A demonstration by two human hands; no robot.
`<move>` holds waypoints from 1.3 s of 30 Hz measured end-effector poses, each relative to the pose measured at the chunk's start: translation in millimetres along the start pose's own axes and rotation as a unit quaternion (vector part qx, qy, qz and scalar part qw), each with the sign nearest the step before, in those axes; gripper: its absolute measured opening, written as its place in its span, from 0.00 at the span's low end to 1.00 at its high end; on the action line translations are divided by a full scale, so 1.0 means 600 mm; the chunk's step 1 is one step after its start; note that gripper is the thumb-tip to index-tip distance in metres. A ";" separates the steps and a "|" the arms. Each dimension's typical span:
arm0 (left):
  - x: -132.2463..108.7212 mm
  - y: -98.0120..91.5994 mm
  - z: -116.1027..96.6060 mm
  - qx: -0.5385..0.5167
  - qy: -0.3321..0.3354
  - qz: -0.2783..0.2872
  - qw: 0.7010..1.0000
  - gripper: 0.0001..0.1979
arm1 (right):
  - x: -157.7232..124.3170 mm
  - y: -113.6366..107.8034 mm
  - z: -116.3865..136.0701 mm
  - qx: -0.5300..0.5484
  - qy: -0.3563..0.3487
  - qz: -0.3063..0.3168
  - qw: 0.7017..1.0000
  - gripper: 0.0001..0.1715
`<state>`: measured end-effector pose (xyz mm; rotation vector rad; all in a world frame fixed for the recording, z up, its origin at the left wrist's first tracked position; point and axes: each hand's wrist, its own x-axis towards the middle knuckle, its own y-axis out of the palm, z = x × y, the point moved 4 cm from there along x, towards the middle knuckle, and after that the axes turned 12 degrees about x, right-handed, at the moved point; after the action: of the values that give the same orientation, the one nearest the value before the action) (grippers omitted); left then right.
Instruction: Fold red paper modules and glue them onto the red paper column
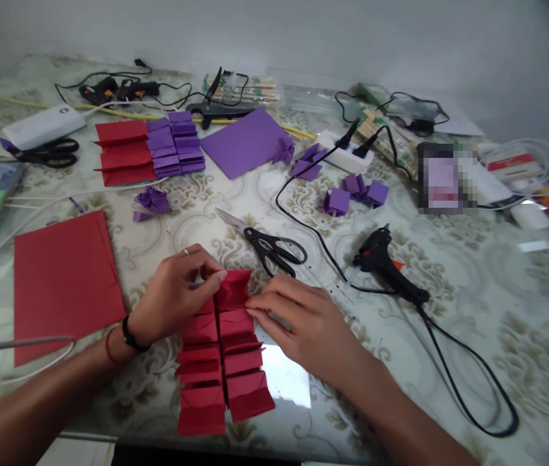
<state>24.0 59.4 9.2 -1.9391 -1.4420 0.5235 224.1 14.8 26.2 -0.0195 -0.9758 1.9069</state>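
Observation:
Two red folded paper strips [242, 393] lie side by side at the front of the table, creased crosswise with raised flaps. My left hand [175, 294] reaches over the left strip, its thumb and forefinger pinching the top end of the right strip. My right hand [311, 327] has its fingertips closed on that strip's right edge, just below the top flap. The left strip's top is partly covered by my left hand. Black-handled scissors [267, 243] rest just beyond my hands, blades pointing away to the left. A black glue gun [386, 265] lies to the right.
Red paper sheets [63, 285] lie at left. Behind are red and purple folded strips [151, 149], a purple sheet [248, 144], small purple folded pieces [336, 202] and a white power strip [345, 152]. Cords cross the table; a second pair of scissors [51, 153] sits far left.

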 end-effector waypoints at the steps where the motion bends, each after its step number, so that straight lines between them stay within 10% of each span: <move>1: 0.000 0.001 0.001 0.001 0.000 0.002 1.000 0.09 | 0.000 0.000 -0.002 0.006 0.003 -0.012 1.000 0.07; 17: -0.016 -0.006 -0.009 -0.009 0.115 0.056 0.992 0.17 | 0.002 0.007 -0.030 0.017 0.070 -0.109 0.991 0.05; 39: -0.031 -0.002 -0.014 0.113 0.191 -0.029 0.975 0.08 | 0.005 0.010 -0.028 0.053 0.050 -0.068 0.995 0.07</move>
<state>23.0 39.5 14.6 -1.6996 -1.1365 0.2539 224.8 26.4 12.2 0.0120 -0.7881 1.8121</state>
